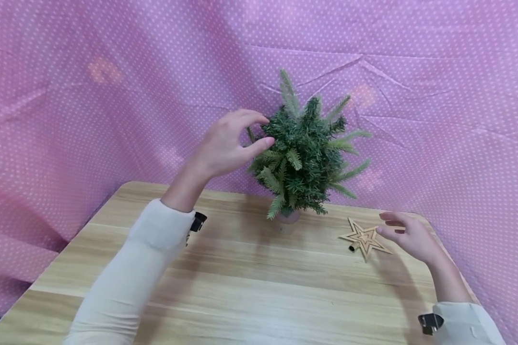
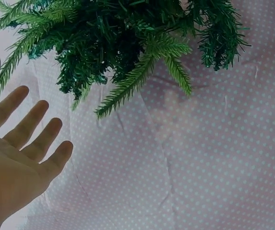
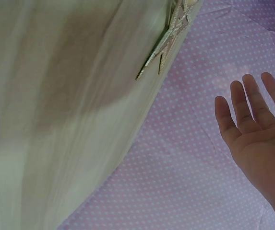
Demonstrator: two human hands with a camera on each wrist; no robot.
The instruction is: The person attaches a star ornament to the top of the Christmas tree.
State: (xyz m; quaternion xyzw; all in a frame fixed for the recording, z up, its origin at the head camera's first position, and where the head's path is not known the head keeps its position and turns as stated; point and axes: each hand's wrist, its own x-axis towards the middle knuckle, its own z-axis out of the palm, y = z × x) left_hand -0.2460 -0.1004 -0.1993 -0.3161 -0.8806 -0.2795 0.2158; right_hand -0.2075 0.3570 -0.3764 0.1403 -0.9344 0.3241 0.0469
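A small artificial Christmas tree (image 1: 306, 153) stands upright at the back of the table, its pale base partly showing below the branches. My left hand (image 1: 233, 143) is at the tree's left side, thumb and fingers apart; in the left wrist view the same hand (image 2: 22, 158) has its fingers spread below the branches (image 2: 127, 52). Whether the fingertips touch the needles I cannot tell. A gold star tree topper (image 1: 366, 238) with a short tube lies on the table to the right. Just right of it hovers my right hand (image 1: 412, 237), fingers loosely bent and holding nothing.
The light wooden table (image 1: 250, 287) has rounded back corners. Pink polka-dot cloth (image 1: 155, 86) hangs behind it and at both sides, close to the tree. A dark clip-like device (image 1: 198, 222) sits at the left cuff, another (image 1: 430, 323) at the right.
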